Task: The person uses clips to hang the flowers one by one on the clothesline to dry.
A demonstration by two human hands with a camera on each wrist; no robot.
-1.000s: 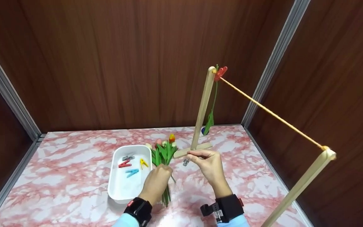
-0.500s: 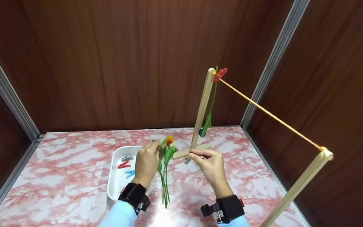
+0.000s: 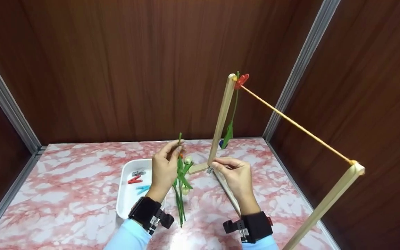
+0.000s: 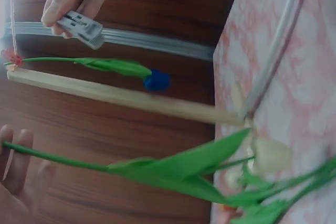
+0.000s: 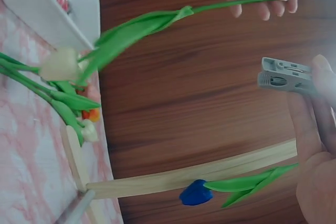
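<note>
My left hand (image 3: 164, 168) pinches the stem end of a white artificial tulip (image 5: 60, 64), which hangs bloom-down above the loose tulips (image 3: 180, 203) on the table. In the right wrist view its green leaves point toward the bloom. My right hand (image 3: 236, 178) pinches a grey clothespin (image 5: 283, 77) near the far wooden post (image 3: 222, 119). A red clothespin (image 3: 242, 80) clips a blue tulip (image 5: 196, 192) upside down on the orange cord (image 3: 297, 123), close to that post's top.
Left of the flowers stands a white tray (image 3: 119, 194) holding grey, red (image 3: 135, 180) and blue (image 3: 142, 189) clothespins; my left forearm covers part of it. The near wooden post (image 3: 325, 205) rises at the right. Brown panels enclose the marbled table.
My left hand left the tulip bunch, took one white tulip by its stem and lifted it bloom-down. My right hand shifted slightly, still holding the grey clothespin.
</note>
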